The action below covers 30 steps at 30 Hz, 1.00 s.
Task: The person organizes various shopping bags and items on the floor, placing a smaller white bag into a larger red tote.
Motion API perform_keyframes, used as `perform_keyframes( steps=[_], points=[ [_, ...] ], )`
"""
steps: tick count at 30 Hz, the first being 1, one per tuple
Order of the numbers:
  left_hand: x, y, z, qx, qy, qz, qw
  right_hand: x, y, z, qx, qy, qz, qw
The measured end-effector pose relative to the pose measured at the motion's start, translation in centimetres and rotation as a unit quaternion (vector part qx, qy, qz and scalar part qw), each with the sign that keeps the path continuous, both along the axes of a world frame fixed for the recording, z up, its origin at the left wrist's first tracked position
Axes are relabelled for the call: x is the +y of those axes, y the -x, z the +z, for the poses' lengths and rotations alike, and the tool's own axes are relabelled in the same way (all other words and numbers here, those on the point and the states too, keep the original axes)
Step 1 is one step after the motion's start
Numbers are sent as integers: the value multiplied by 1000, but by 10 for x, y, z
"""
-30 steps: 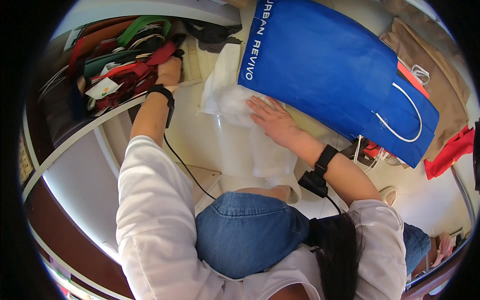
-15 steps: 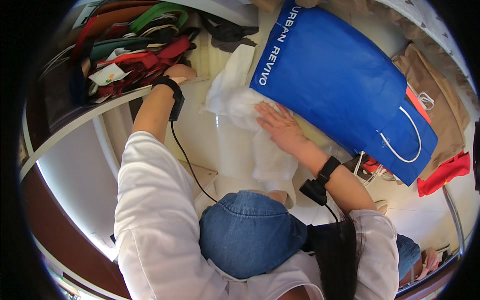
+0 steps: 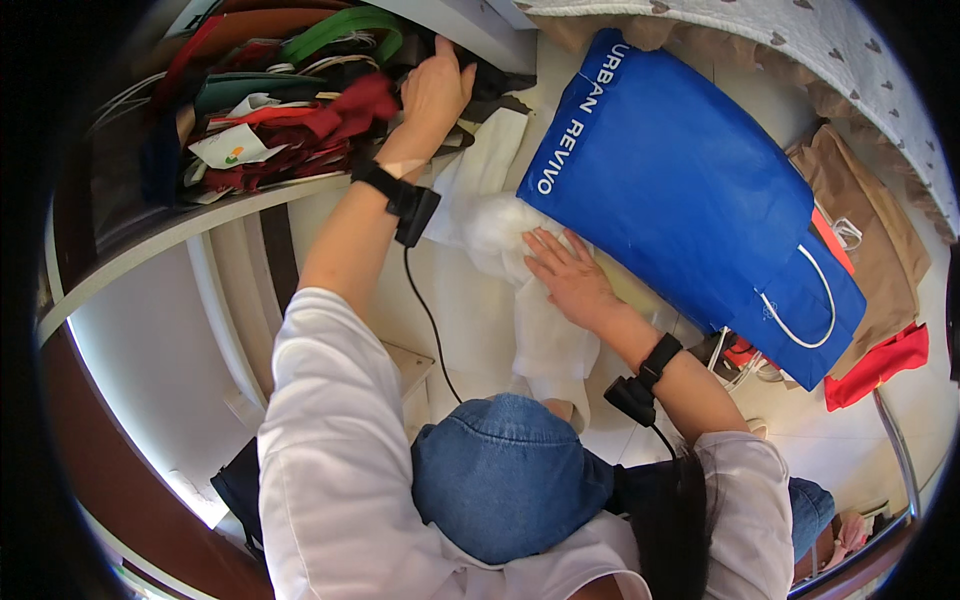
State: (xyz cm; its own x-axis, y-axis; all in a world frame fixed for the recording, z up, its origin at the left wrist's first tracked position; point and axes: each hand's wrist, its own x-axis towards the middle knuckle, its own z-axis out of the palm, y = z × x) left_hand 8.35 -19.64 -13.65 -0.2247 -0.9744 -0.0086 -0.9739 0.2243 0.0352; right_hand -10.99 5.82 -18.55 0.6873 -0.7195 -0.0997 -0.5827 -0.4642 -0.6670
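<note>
My left hand (image 3: pixel 437 92) reaches over the right end of a shelf packed with folded bags, its visible fingers apart and nothing seen in them. Beside it lie a dark red cloth-like bundle (image 3: pixel 350 108) and a crumpled black piece (image 3: pixel 490 82). Flat on a bunched white translucent bag or sheet (image 3: pixel 497 225), my right hand (image 3: pixel 572 278) has its fingers spread. A large blue shopping bag (image 3: pixel 680 190) with white rope handles lies just right of that hand.
The shelf's pale front edge (image 3: pixel 200 222) curves along the left. Brown paper bags (image 3: pixel 868 215) and a red bag (image 3: pixel 876 366) lie at the right. A heart-patterned cloth (image 3: pixel 840 60) hangs at the upper right. A cable (image 3: pixel 428 310) runs from my left wrist.
My left hand has moved up and to the right, from the shelf's front edge to over its contents. My right hand stays on the white sheet. The view has shifted slightly.
</note>
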Motion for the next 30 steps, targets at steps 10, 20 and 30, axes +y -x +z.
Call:
perform_keyframes(
  steps=[10, 20, 30],
  points=[
    [-3, -58, -10, -270, -109, -88, 952, -1, -4, -1, 37, -9, 12, 999],
    [31, -85, 9, -436, -142, -188, 868, -2, -5, 2, 23, -9, 21, 999],
    [-28, -65, 13, -433, 76, -307, 844, 2, -6, -7, 31, 14, 7, 999]
  ],
)
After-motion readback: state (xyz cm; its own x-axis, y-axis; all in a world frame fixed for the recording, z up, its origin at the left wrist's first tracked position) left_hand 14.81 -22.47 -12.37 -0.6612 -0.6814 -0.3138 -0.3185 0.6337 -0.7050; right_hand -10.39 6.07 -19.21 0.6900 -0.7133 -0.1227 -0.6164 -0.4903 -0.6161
